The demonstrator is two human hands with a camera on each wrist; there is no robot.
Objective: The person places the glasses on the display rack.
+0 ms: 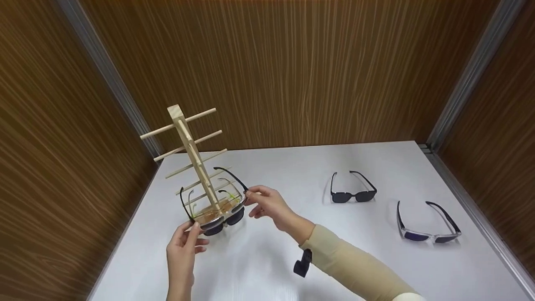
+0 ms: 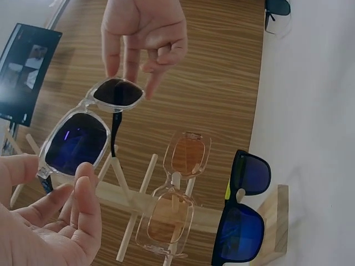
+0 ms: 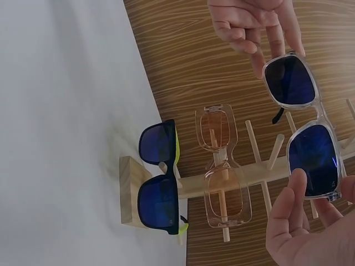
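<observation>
Both hands hold one pair of clear-framed sunglasses (image 2: 77, 143) with dark blue lenses and black temples, in front of a wooden glasses stand (image 1: 193, 154). The left hand (image 1: 184, 242) pinches one end of the frame by the hinge. At the opposite end, the right hand (image 1: 271, 207) pinches the other hinge corner. The temples stick out towards the stand's rods. Lower on the stand sit orange-tinted glasses (image 3: 224, 191) in a clear frame. Beneath them are black sunglasses (image 3: 157, 202) with yellow-green on the temples, partly hidden in the head view.
Black sunglasses (image 1: 353, 197) lie unfolded on the white table (image 1: 284, 167), right of the stand. Farther right and nearer lies a clear-framed pair (image 1: 429, 237). Wood-grain panels (image 1: 292, 75) enclose the table's back and sides. A screen (image 2: 29, 75) shows in the left wrist view.
</observation>
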